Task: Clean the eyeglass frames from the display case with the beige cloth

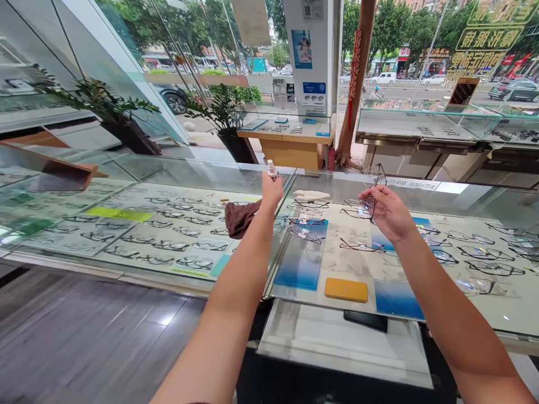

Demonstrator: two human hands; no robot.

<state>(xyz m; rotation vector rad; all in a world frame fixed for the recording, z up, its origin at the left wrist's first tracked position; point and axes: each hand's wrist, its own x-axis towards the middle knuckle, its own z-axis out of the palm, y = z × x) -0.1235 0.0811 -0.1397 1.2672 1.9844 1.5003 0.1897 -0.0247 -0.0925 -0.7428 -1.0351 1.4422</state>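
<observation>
My left hand (272, 189) is closed round a small white spray bottle (272, 168), whose nozzle top sticks up above my fingers. A brown cloth (240, 217) hangs from under that hand. My right hand (388, 211) is closed on a pair of thin dark-framed glasses (374, 185), held up above the glass counter (236, 175). Both arms reach forward over the counter, the bottle to the left of the glasses.
Under the counter glass lie several rows of glasses (168, 230), blue display mats (301, 261) and a yellow pad (346, 289). A black phone (365, 320) lies on a lower shelf. Potted plants (126, 120) and further display cases (421, 126) stand beyond.
</observation>
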